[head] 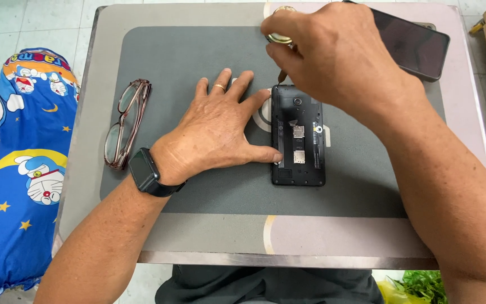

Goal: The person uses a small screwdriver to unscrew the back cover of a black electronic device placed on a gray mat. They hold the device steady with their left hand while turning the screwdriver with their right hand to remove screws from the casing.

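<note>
Table point(451, 67): small, pale top w/ metal front edge, stood on tiled floor.
Mat point(209, 62): dark grey, covered most of the top.
On mat, left: folded eyeglasses point(126, 123).
On mat, centre: opened phone point(298, 138), back cover off.
Far right corner: 2nd phone point(409, 42), dark screen up, partly off the mat.

Bright even daylight, soft shadows, sharp focus, slight wide-angle edge stretch
</note>
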